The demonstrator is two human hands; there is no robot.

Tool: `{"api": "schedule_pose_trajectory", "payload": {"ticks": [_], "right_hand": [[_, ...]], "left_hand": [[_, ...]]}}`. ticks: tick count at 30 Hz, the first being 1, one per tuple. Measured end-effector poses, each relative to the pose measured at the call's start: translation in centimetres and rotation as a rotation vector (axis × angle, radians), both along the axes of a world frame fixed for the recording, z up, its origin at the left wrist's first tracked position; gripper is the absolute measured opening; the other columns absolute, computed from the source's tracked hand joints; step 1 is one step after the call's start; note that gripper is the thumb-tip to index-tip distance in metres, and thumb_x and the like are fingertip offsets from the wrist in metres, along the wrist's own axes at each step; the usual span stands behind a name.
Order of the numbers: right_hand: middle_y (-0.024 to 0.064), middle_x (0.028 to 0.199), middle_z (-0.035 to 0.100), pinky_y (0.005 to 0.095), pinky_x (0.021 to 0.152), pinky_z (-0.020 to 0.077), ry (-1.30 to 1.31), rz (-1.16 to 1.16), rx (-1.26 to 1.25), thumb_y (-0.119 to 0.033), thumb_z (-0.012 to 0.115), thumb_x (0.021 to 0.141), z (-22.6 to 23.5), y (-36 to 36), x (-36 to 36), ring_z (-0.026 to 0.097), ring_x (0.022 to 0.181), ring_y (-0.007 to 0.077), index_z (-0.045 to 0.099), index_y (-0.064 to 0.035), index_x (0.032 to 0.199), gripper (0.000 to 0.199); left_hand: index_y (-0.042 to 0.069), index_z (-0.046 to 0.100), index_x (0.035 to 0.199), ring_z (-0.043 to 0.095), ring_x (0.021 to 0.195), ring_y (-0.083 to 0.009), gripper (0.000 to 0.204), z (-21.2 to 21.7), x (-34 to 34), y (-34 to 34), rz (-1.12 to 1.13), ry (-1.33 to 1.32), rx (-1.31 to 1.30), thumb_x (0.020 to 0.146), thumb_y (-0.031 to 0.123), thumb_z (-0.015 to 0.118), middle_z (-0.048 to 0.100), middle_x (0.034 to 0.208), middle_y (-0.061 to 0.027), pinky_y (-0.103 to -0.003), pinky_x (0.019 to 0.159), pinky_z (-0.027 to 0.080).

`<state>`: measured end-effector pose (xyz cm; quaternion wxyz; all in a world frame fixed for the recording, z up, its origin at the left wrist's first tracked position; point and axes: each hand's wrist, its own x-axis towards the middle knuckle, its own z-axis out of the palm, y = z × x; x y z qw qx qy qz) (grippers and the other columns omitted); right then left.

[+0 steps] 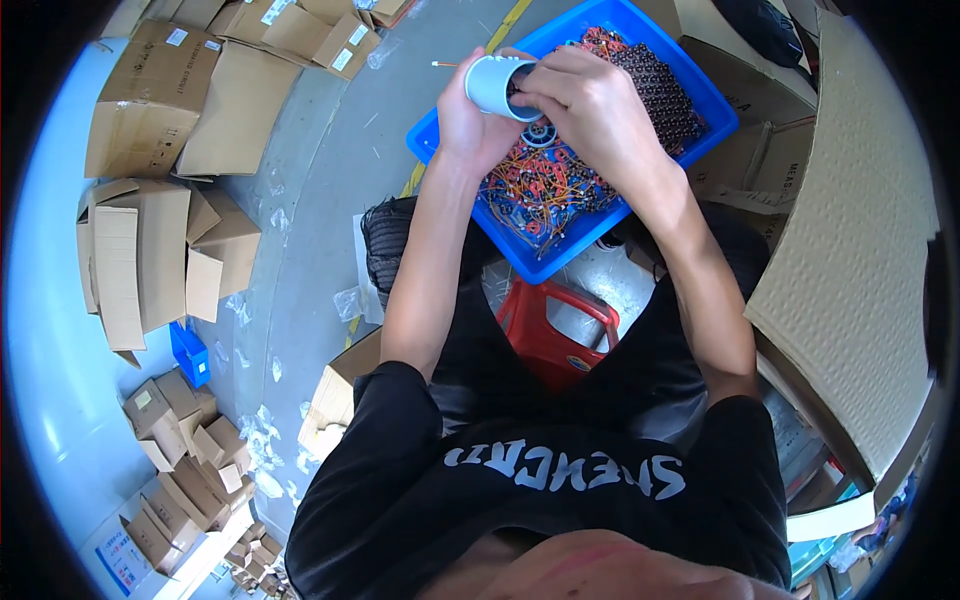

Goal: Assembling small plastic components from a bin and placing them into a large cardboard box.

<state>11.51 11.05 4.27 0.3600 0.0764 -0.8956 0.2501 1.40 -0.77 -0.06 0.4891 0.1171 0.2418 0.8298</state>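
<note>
Over the far blue plastic tray (535, 264), left hand (466, 122) clasps pale-blue cylinder (487, 86). Right hand (592, 92) seemingly works inside, grip hidden; steadiness needed next.

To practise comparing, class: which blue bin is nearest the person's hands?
The large bin, beneath the hands and heaped with parts; the small bin sits farther left, by the cartons.

Grey floor (325, 160) bears a yellow stripe (512, 22) near twelve o'clock; brown boxes (150, 90) line a pale, shiny wall (45, 300) from ten to eight; a red stool (530, 335) stands toward four.
</note>
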Motion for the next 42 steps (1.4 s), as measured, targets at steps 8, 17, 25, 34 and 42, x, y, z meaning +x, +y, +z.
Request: {"api": "schedule_pose_trajectory", "payload": {"ticks": [8, 17, 25, 34, 42], "right_hand": [[0.0097, 0.079, 0.063, 0.033, 0.066, 0.0518, 0.01, 0.052, 0.079, 0.002, 0.066, 0.064, -0.6, 0.0, -0.3, 0.06, 0.076, 0.0246, 0.068, -0.001, 0.08, 0.016], [0.0061, 0.082, 0.063, 0.03, 0.07, 0.051, 0.057, 0.013, -0.179, -0.011, 0.074, 0.07, 0.5, -0.6, -0.1, 0.061, 0.078, 0.0186, 0.068, -0.0027, 0.091, 0.023], [0.0103, 0.087, 0.063, 0.0301, 0.069, 0.0497, -0.21, 0.086, -0.659, -0.026, 0.078, 0.07, -1.2, -0.4, -0.9, 0.06, 0.077, 0.018, 0.064, -0.0036, 0.106, 0.044], [0.0106, 0.089, 0.065, 0.0307, 0.065, 0.0496, -0.134, 0.081, -0.413, -0.027, 0.076, 0.073, -2.9, -0.7, -1.4, 0.061, 0.072, 0.0196, 0.06, -0.0042, 0.115, 0.051], [0.0119, 0.106, 0.064, 0.0327, 0.083, 0.0509, -0.372, 0.318, -0.53, -0.01, 0.072, 0.074, -2.1, 2.0, -0.6, 0.062, 0.1, 0.0231, 0.055, -0.0057, 0.121, 0.05]], "left_hand": [[0.005, 0.059, 0.103, 0.056, 0.088, -0.0184, 0.039, -0.2, -0.6, -0.6, -0.021, 0.127, -0.003, 0.096, 0.035, 0.033, 0.062, 0.098, -0.0077, -0.037, 0.081, 0.041], [0.004, 0.059, 0.102, 0.056, 0.086, -0.019, 0.045, 0.2, -0.5, -0.4, 0.106, -0.079, -0.058, 0.094, 0.038, 0.031, 0.061, 0.096, -0.0094, -0.035, 0.069, 0.042], [0.002, 0.059, 0.101, 0.061, 0.083, -0.0211, 0.05, 1.5, 0.0, -0.6, 0.003, 0.054, -0.1, 0.093, 0.045, 0.035, 0.063, 0.093, -0.0105, -0.037, 0.07, 0.049], [0.002, 0.06, 0.097, 0.063, 0.077, -0.0176, 0.054, 0.3, -0.6, -0.6, 0.045, 0.185, -0.339, 0.091, 0.051, 0.037, 0.064, 0.088, -0.0095, -0.031, 0.058, 0.05], [0.002, 0.064, 0.096, 0.062, 0.075, -0.0184, 0.036, -0.4, -2.0, -0.7, 0.38, 0.846, -0.466, 0.093, 0.034, 0.048, 0.066, 0.088, -0.0094, -0.03, 0.067, 0.048]]}}
